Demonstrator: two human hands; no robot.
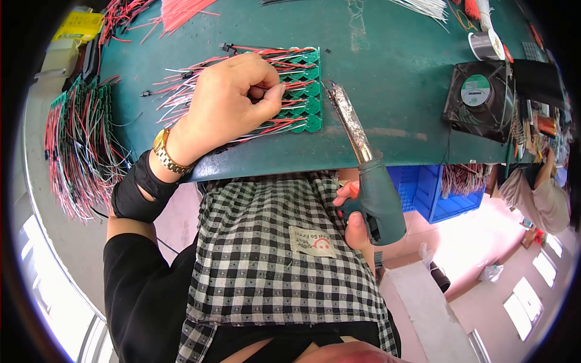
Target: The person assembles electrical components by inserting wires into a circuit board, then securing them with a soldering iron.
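Note:
A panel of small round green circuit boards (311,107) lies on the table, with red and white wires (175,91) fanning out to its left. My left hand (233,100) rests over these wires, thumb and forefinger pinched at a red wire (295,86) that runs to the panel. Below the table edge my right hand (356,227) is closed around a soldering gun (382,199) with a dark green handle. Its scorched metal barrel points up and left, and the tip is close to the panel's right edge. My palm is hidden behind the handle.
A black fan (481,100) and a solder spool (486,45) stand on the green table (399,78) at right. Wired boards (78,145) hang over the left edge. Red wires (184,15) lie at the back. A blue crate (451,193) sits below; another person (538,193) is at far right.

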